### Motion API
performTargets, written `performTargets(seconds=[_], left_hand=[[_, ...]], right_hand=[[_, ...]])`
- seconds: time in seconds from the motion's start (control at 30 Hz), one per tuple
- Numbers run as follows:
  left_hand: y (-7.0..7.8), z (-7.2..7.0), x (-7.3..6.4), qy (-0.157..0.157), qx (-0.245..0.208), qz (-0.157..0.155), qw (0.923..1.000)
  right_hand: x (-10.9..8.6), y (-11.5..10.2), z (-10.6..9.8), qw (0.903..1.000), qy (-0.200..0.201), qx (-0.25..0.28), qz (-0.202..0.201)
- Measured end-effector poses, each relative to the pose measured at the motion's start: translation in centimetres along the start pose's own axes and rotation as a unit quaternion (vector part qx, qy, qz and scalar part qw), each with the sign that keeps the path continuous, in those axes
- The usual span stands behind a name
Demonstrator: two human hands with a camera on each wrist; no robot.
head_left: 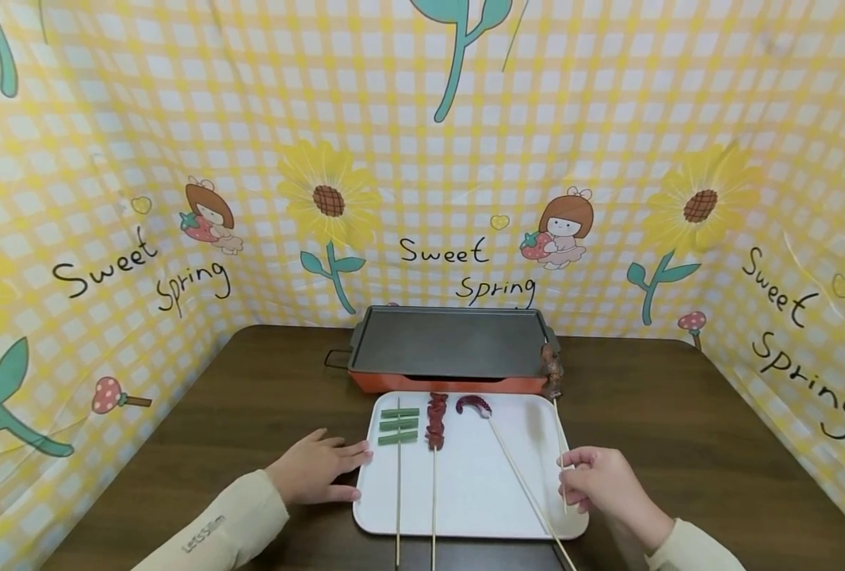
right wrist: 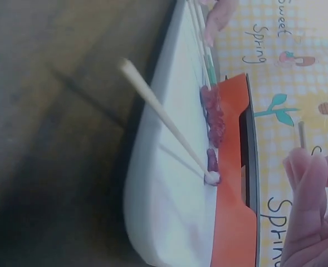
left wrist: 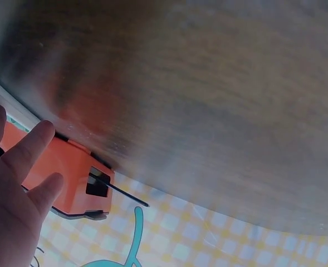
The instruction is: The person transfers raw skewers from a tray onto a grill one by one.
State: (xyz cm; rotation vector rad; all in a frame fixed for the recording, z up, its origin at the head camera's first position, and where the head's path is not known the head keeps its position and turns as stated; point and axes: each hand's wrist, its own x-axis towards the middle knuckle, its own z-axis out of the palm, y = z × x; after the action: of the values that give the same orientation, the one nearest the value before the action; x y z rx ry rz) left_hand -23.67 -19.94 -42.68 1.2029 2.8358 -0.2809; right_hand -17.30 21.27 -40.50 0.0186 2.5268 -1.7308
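My right hand [head_left: 604, 484] pinches the wooden stick of a skewer with brown meat chunks [head_left: 552, 369] between thumb and fingers. The skewer stands over the right edge of a white tray [head_left: 465, 496], its meat end overlapping the griddle's front right corner in the head view. In the right wrist view the fingertips [right wrist: 303, 161] close round the stick's end. At the tray's left edge my left hand [head_left: 315, 468] rests with fingers spread, fingertips at the rim. On the tray lie a green vegetable skewer [head_left: 399, 426], a red meat skewer [head_left: 436, 420] and a purple tentacle skewer [head_left: 474, 407].
Behind the tray stands an orange electric griddle [head_left: 458, 341] with a dark flat plate and a wire handle [head_left: 335, 359] on its left. Stick ends reach past the tray's front edge. A yellow checked cloth [head_left: 422, 182] walls the brown table [head_left: 201, 412] at the back and sides.
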Motion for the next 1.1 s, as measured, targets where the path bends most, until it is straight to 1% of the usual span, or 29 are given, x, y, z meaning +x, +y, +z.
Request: performTargets(seconds=[0.07,0.2,0.33,0.47,0.63,0.87,1.1], left_hand=[[0.1,0.0,0.0,-0.003,-0.002,-0.001,1.0],[0.1,-0.2,-0.1,-0.004,-0.004,-0.003,1.0],[0.2,-0.3,-0.2,-0.002,-0.001,-0.003,1.0],[0.2,-0.4,-0.2,-0.003,-0.003,-0.006,1.0],[0.3,-0.6,-0.2,-0.01,-0.009,-0.011,0.9998],[0.5,-1.0,-0.1,-0.018,-0.009,-0.014,0.9997],[0.6,-1.1,-0.1,-0.03,-0.017,-0.02,0.9992]], right_hand=[[0.4,-0.1,0.1,0.9998,0.011,0.011,0.007],[1.4,-0.1,0.6,0.9991,0.033,0.024,0.007],[2.7,0.2,1.3,0.9981,0.062,0.01,-0.002],[4.1,0.3,1.8,0.9965,0.083,-0.006,0.002],[5.5,-0.1,1.7,0.9968,0.08,-0.003,0.004],[7.3,-1.4,1.3,0.9972,0.074,0.007,-0.004],[9.2,-2.6,1.8,0.9969,0.076,0.019,0.001]])
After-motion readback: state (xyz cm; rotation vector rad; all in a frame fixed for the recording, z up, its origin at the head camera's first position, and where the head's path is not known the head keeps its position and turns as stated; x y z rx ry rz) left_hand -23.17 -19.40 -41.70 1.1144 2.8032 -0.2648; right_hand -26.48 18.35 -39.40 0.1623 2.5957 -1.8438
